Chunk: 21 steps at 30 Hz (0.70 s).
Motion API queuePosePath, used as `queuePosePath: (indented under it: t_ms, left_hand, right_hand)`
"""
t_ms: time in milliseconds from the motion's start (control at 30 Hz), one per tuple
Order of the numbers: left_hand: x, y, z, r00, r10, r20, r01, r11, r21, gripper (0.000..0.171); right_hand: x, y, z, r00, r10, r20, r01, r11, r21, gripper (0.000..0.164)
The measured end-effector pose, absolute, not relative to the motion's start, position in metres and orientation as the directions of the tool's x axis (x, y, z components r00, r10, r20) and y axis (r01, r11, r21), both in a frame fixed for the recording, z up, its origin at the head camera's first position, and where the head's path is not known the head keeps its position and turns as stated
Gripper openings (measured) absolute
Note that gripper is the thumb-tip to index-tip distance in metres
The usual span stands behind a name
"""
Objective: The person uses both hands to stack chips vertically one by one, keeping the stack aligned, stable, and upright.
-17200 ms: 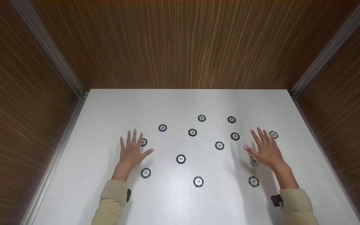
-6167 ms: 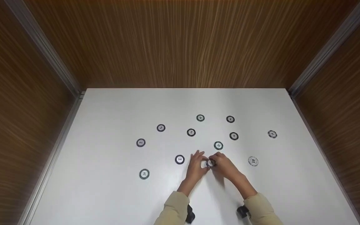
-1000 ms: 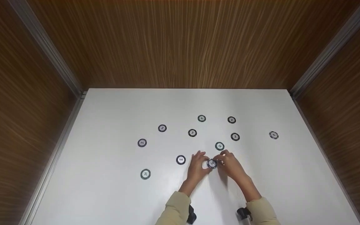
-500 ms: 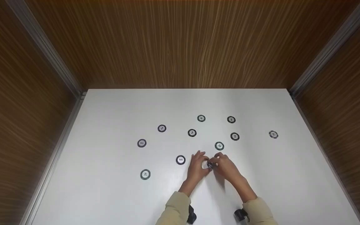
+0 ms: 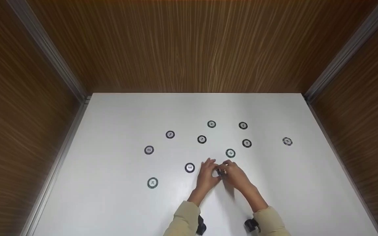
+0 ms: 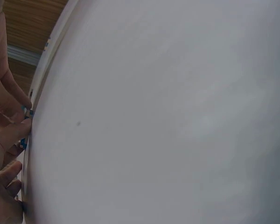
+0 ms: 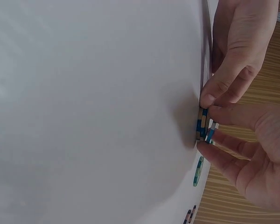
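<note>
A small stack of poker chips (image 7: 202, 123) stands on the white table between my hands, mostly covered by fingers in the head view. My left hand (image 5: 206, 175) grips the stack's side between thumb and fingers. Over it, my right hand (image 5: 237, 177) pinches a blue-and-white poker chip (image 7: 211, 134), tilted at the stack's edge in the right wrist view. In the left wrist view a sliver of blue chip edge (image 6: 23, 143) shows among the fingers. The nearest loose chips are a green-rimmed one (image 5: 230, 153) beyond the right hand and a dark-rimmed one (image 5: 190, 167) left of the left hand.
Several other poker chips lie flat and apart on the white table (image 5: 94, 157), among them a green-rimmed chip (image 5: 152, 183) at the near left and a lone chip (image 5: 287, 141) at the far right. Wood-grain panels (image 5: 195, 46) border the back and both sides.
Hands once spread flat have met at a chip stack; three loose chips at the near middle and right are gone from their spots. Lately my right hand shifted left over the stack.
</note>
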State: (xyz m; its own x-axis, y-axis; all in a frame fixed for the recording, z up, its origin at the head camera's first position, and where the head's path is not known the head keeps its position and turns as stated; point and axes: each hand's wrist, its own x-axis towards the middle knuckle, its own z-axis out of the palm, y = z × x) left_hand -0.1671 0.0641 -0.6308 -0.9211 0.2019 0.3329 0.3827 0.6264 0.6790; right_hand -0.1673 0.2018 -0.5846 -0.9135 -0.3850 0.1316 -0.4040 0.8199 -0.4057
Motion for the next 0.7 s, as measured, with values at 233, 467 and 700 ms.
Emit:
queuePosePath:
  t_ms: [233,467,700]
  left_hand:
    - [-0.1677,0.0654,-0.6309,-0.919,0.198,0.342,0.387,0.620,0.682,0.036]
    - [-0.1677,0.0660,-0.6301,-0.921,0.189,0.341,0.381,0.619,0.687,0.038]
    - [-0.1681,0.0666,-0.6332,-0.910,0.186,0.370,0.403,0.604,0.687,0.037]
  right_hand:
    - [-0.1682,0.2038,-0.5862,-0.909,-0.396,0.129,-0.412,0.809,-0.419,0.030]
    - [-0.1676,0.2033,-0.5869,-0.913,-0.393,0.107,-0.401,0.822,-0.404,0.032]
    - [-0.1667,0.2030,-0.5876,-0.909,-0.402,0.110,-0.411,0.823,-0.392,0.033]
